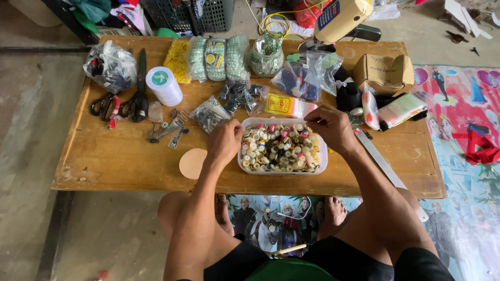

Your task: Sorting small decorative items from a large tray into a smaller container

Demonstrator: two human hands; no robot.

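Observation:
A clear plastic tub (321,162) full of small thread bobbins in several colours sits on a low wooden table (120,161). My left hand (225,141) rests against the tub's left rim, fingers curled down at the edge. My right hand (331,127) hovers over the tub's far right corner with fingertips pinched together just above the bobbins; whether it holds one is hidden. My bare knees and feet show below the table's near edge.
On the table: large black scissors (139,93), a white thread spool (163,85), a round tan disc (192,163), bags of small parts (209,114), a glass jar (266,56), a cardboard box (384,72), a metal ruler (383,162). A colourful printed mat (463,130) lies to the right.

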